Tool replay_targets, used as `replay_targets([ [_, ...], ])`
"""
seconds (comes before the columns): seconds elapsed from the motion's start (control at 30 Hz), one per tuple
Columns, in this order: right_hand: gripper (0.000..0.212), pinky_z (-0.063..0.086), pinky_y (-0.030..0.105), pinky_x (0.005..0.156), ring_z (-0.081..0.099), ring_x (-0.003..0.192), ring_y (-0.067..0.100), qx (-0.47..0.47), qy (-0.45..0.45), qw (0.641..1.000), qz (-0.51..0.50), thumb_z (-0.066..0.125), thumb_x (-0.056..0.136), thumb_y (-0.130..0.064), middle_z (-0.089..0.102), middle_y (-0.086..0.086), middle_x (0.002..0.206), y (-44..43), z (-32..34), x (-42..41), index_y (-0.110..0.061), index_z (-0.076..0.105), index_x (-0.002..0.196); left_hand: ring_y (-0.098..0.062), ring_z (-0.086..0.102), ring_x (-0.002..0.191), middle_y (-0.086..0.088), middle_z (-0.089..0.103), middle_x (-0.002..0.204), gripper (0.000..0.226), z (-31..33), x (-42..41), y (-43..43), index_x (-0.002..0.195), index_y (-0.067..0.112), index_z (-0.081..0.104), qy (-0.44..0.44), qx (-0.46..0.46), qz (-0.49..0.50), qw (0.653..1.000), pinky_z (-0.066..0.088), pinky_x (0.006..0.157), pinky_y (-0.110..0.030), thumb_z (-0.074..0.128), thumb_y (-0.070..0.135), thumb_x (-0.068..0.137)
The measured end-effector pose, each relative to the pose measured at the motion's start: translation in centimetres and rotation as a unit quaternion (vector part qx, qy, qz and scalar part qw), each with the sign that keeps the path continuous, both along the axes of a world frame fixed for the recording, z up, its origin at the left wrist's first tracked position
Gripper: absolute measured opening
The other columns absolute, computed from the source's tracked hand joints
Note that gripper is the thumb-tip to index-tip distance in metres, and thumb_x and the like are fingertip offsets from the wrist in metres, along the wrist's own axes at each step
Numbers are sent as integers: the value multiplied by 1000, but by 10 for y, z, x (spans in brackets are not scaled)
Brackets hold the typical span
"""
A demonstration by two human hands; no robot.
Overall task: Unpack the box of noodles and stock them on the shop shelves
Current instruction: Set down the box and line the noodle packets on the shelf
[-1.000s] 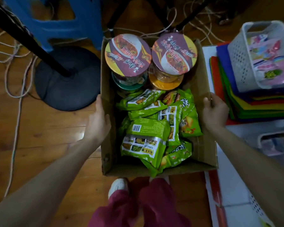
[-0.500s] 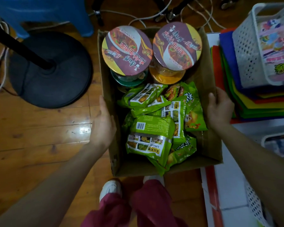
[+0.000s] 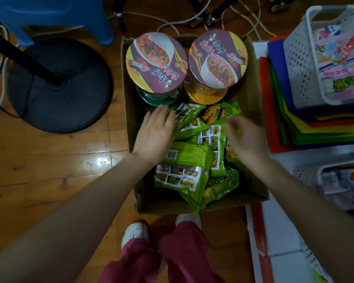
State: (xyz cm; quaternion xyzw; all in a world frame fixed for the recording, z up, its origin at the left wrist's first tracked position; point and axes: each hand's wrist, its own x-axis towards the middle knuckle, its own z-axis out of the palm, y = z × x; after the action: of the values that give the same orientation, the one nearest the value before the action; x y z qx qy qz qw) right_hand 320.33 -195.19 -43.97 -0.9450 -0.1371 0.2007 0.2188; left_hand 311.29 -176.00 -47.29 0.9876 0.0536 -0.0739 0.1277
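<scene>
Both hands have left the sides of the cardboard box [image 3: 251, 111] on the floor. The left hand [image 3: 154, 135], fingers spread, and the blurred right hand [image 3: 246, 139], fingers loosely apart, now hover over green noodle packets [image 3: 184, 160] inside.

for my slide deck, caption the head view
Both hands, left and right, reach into a cardboard box of green noodle packets.

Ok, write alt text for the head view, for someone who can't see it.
Seen from above, a person's left hand and right hand reach open into a cardboard box on a wooden floor, over a heap of green noodle packets. Two lidded noodle cups stand at the box's far end.
</scene>
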Motion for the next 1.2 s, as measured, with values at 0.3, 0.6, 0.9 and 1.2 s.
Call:
replay_targets([
  [0.3,43,41,38,95,45,122,31,-181,121,965,146,54,91,-34,58,15,123,35,-30,-28,-6,55,123,-34,58,107,-14,59,121,48,-24,28,10,134,16,44,129,-4,-1,992,47,85,-39,46,0,89],
  [0.6,24,46,36,89,56,107,33,-24,115,992,47,61,88,-15,56,14,121,37,60,-37,-10,62,111,-41,58,103,-23,62,114,46,103,8,21,125,7,55,-4,-108,74,991,47,82,-50,39,0,83],
  [0.9,14,42,27,81,57,93,9,40,41,996,67,61,85,-3,62,6,114,24,260,-52,-8,64,97,-42,62,90,-21,69,97,39,309,-24,15,110,6,65,-122,-157,100,975,52,71,-50,43,13,79],
  [1.2,12,33,19,71,56,92,18,98,-62,992,49,64,81,-2,64,7,95,-12,496,-98,0,65,93,-33,62,89,-16,69,93,17,553,-53,8,100,2,66,-279,-249,64,925,34,65,-26,57,10,88],
])
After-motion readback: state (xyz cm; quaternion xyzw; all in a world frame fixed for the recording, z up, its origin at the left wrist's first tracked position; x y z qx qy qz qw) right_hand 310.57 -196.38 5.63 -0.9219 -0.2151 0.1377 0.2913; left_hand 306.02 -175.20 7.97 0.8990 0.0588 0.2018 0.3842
